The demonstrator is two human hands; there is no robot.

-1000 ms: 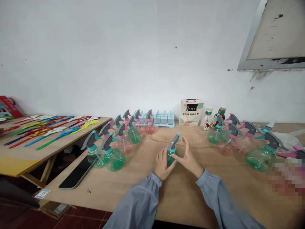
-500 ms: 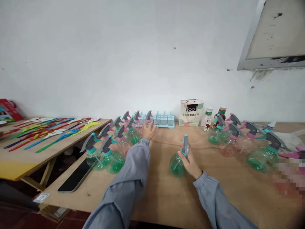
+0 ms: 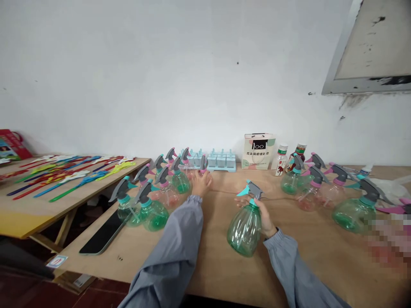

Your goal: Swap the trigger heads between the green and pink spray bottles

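Note:
My right hand (image 3: 265, 216) is wrapped around the neck of a green spray bottle (image 3: 244, 233). The bottle is tilted, its grey trigger head and turquoise nozzle pointing left. Farther back, my left hand (image 3: 201, 184) closes around a spray bottle with a pink collar and a grey head (image 3: 203, 161); most of its body is hidden behind the hand. Left of that hand, several green and pink spray bottles (image 3: 157, 216) stand in a cluster. More spray bottles (image 3: 353, 214) stand to the right of my right hand.
A pale blue ice-pop mould (image 3: 221, 162) sits by the wall, with a paper bag (image 3: 259, 152) and two capped bottles (image 3: 281, 160) to its right. A phone (image 3: 103, 233) lies at front left. Colourful hand-shaped sticks (image 3: 73, 184) cover part of another table.
The bottle in my right hand has come nearer and turned, its nozzle now to the left. My left hand, open before, has closed around the pink-collared bottle.

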